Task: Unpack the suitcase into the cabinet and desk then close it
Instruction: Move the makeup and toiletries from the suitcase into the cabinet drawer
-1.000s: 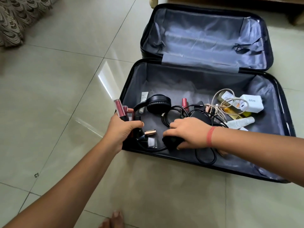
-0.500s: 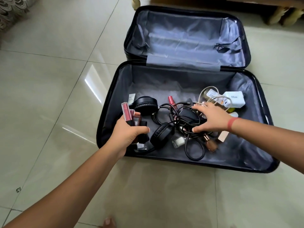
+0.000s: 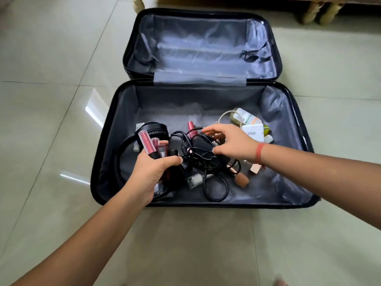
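Note:
A black suitcase (image 3: 107, 162) lies open on the tiled floor, its lid half (image 3: 202, 46) holding nothing. My left hand (image 3: 152, 172) grips a bunch of lip gloss tubes (image 3: 146, 144) over the near half's left side. My right hand (image 3: 231, 143) hovers with spread fingers over a tangle of black cables (image 3: 198, 155), fingertips near a pink tube (image 3: 191, 129). Black headphones (image 3: 154, 131) lie to the left. A white charger (image 3: 253, 133) and small boxes (image 3: 247, 118) sit at the right. Small bottles (image 3: 241, 179) lie near the front.
Pale glossy floor tiles (image 3: 51, 141) surround the suitcase. Turned wooden furniture legs (image 3: 321, 11) stand at the back right, and another leg (image 3: 138, 3) just behind the lid. A toe (image 3: 280, 282) shows at the bottom edge.
My right hand left the headphone cup at the front and moved back over the cable tangle, fingers spreading. My left hand kept the tubes and rose slightly. The view drew closer.

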